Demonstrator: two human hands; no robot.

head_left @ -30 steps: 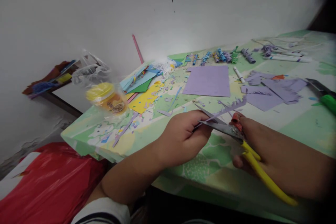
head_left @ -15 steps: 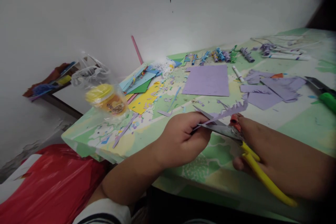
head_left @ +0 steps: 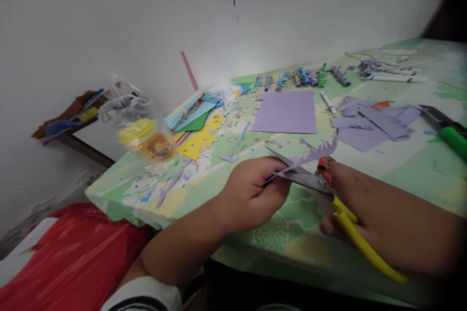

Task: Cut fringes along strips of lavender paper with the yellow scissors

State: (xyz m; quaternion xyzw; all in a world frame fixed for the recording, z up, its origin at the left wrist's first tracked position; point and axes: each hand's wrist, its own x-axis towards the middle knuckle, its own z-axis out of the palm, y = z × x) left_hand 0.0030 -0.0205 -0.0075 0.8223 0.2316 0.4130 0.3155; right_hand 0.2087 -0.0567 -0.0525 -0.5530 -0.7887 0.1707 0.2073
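Pinching a fringed purple strip (head_left: 313, 155), left hand (head_left: 253, 194) fingers folded closed; right hand (head_left: 359, 192) fingers bent round yellow-handled scissors (head_left: 316, 182)

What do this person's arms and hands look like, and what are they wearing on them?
The left hand and right hand are bare, without gloves, and nothing shows on either wrist. On the left arm, a white sleeve with dark striping ends near the elbow. No sleeve shows on the right arm.

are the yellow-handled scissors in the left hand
No, the right hand holds the yellow-handled scissors, while the left hand pinches a fringed purple paper strip.
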